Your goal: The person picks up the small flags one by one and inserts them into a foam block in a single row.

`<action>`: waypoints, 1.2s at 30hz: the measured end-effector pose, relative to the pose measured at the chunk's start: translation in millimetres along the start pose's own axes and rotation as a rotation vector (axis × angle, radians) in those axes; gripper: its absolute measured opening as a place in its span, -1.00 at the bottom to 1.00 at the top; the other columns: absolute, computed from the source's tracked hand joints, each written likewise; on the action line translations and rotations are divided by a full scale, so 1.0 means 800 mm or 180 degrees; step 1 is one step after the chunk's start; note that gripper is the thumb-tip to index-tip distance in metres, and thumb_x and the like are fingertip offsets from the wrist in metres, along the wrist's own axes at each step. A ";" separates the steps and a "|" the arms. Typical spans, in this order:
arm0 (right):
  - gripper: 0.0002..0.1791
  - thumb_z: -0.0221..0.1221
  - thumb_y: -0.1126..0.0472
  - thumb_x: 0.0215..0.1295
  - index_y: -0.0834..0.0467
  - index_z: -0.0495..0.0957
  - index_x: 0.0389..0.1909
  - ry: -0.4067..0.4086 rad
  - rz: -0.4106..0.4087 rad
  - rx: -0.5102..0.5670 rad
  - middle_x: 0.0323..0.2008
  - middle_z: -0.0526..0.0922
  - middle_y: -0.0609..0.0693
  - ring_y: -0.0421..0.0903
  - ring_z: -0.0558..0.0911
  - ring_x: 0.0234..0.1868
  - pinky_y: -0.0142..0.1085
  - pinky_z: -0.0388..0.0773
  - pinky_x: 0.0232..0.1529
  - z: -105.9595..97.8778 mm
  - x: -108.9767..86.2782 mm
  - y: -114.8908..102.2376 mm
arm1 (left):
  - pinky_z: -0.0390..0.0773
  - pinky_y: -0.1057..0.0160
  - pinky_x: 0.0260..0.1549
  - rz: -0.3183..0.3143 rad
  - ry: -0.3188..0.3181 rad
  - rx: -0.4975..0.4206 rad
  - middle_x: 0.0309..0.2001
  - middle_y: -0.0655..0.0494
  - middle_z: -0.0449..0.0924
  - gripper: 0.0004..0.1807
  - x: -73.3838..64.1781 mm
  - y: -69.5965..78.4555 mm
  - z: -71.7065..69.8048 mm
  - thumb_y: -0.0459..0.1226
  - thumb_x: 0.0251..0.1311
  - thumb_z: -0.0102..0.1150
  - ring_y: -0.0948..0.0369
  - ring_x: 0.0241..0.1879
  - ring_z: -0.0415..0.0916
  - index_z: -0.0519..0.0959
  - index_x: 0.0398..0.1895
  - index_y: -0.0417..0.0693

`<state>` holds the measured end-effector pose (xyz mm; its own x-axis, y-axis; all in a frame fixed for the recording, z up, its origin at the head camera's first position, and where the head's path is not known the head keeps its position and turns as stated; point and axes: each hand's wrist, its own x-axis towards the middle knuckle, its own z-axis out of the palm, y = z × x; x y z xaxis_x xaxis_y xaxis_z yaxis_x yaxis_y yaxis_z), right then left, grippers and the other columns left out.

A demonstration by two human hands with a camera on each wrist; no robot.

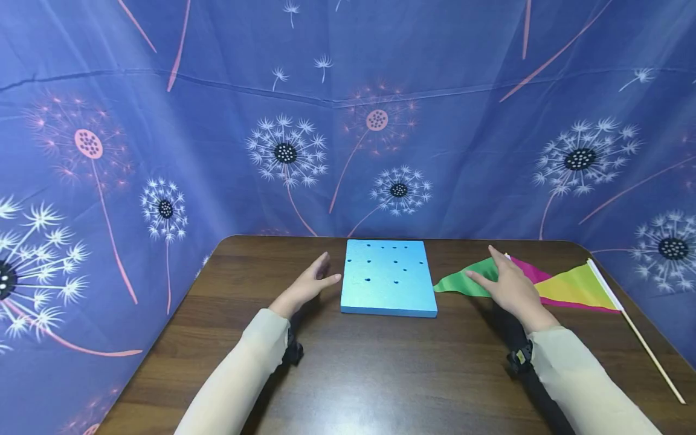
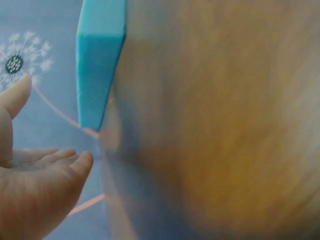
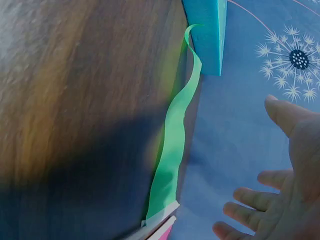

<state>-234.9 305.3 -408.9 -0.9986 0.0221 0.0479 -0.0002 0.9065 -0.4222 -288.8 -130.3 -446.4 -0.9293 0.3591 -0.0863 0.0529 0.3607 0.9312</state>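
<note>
A light-blue block with several small holes in its top (image 1: 387,293) lies flat near the table's back edge. To its left hovers my left hand (image 1: 307,283), fingers extended and nothing in it. On the block's right, my right hand (image 1: 511,287) is held above the flags, its fingers spread and holding nothing. Beneath it are a green pennant (image 1: 462,281), whose tip reaches the block's side, and a yellow pennant with magenta edging (image 1: 584,287) on a white stick (image 1: 652,356). My right hand hides part of the flags. The right wrist view shows the green pennant (image 3: 175,135) rippled along its length.
The brown wooden table (image 1: 380,374) ends at a blue cloth backdrop (image 1: 462,151) printed with dandelions, which also hangs along the left and right sides. The white stick slants toward the table's right front.
</note>
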 end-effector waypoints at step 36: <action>-0.40 0.41 -0.04 0.03 0.45 0.61 -0.17 0.0304 0.0645 0.0466 -0.58 0.66 0.08 -0.14 0.58 -0.64 -0.30 0.41 -0.61 -0.015 -0.047 0.049 | 0.06 0.07 0.48 -0.0295 -0.0212 -0.1250 0.56 -0.02 -0.14 -0.17 -0.003 -0.011 0.042 -0.44 0.28 0.14 0.08 0.53 -0.14 -0.05 0.53 -0.13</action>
<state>-197.1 345.3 -416.6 -0.9695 0.2430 0.0314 0.1847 0.8090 -0.5581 -274.7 -105.5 -466.0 -0.8971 0.4002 -0.1871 -0.1857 0.0427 0.9817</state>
